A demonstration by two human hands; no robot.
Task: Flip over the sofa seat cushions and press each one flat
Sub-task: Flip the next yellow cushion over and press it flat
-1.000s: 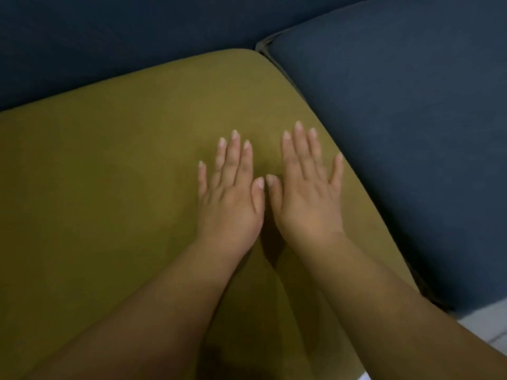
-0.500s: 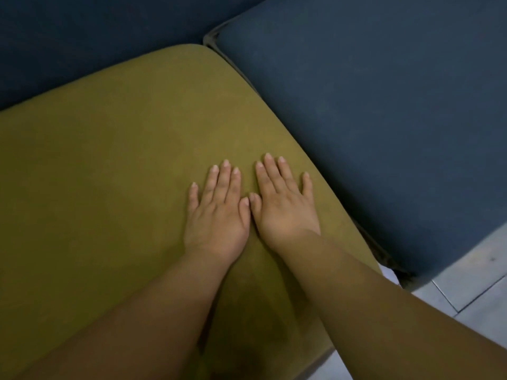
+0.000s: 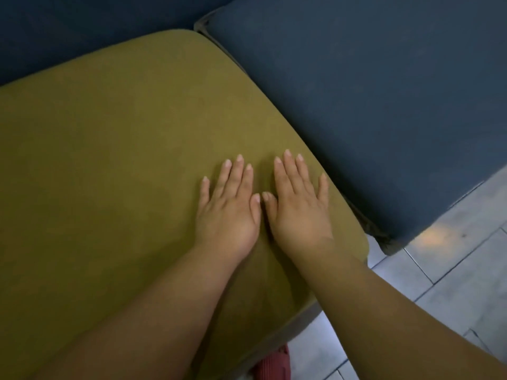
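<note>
Olive cushion (image 3: 109,174) fills the left and centre of the frame, seated in its slot against the dark blue sofa back (image 3: 68,28).

Left hand (image 3: 227,212) and right hand (image 3: 299,212) lie palm-down side by side near the cushion's lower-right corner. The fingers are straight and slightly fanned, gripping nothing, and the thumbs nearly meet.

We read this as the pressing step on this cushion. Its olive face beside blue upholstery suggests it is already turned over, and the surface looks smooth.

Blue cushion (image 3: 370,105) at upper right, just beside the olive one, shows no hand on it. We judge it not yet flipped or pressed.

We cannot tell whether more cushions lie beyond the left edge. Tiled floor (image 3: 452,270) shows at lower right.
</note>
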